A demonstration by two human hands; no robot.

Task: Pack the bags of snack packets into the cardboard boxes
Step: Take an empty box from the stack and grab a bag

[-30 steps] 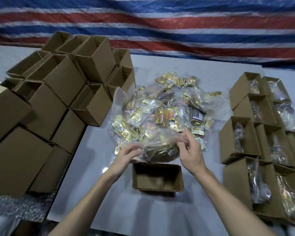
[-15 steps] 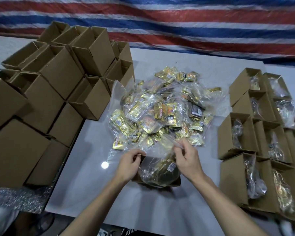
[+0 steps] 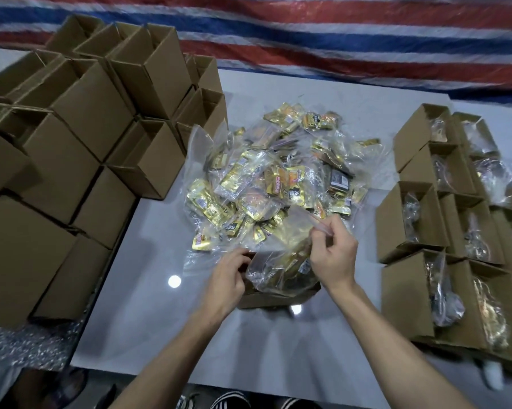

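1. one open box (image 3: 274,298) stands on the white table (image 3: 166,326), just in front of the heap (image 3: 278,184) of clear bags of gold snack packets.
2. one bag (image 3: 281,273) sits in the box's mouth, bulging above the rim; its loose clear top rises up and away from the person, so its long axis runs from the box toward the heap.
3. two hands work it: the left hand (image 3: 226,283), at the box's left rim, has fingers curled onto the bag's side; the right hand (image 3: 334,255), above the box's right side, pinches the bag's top edge between thumb and fingertips.
4. left of the box: a stack of empty boxes (image 3: 80,149), at least a dozen; the exact count is unclear because they overlap.
5. right of the box: filled boxes (image 3: 443,231) in rows, about ten in view, each with a bag inside; some are cut by the picture's edge.
6. behind the heap hangs one striped tarp (image 3: 337,33), red, white and blue.
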